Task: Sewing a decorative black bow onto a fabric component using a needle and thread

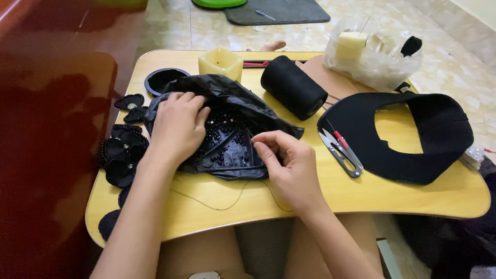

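The right hand sits low in the middle of the frame, its fingertips pinched together on a thin thread that loops over the small yellow table. The left hand lies flat, fingers together, pressing the black plastic bag in the middle. The bag is open and crinkly, full of little shiny black beads. Right of it lie snips and a black hat brim. Behind it stand a black thread spool and a pale candle. Black beaded petals crowd the left edge.
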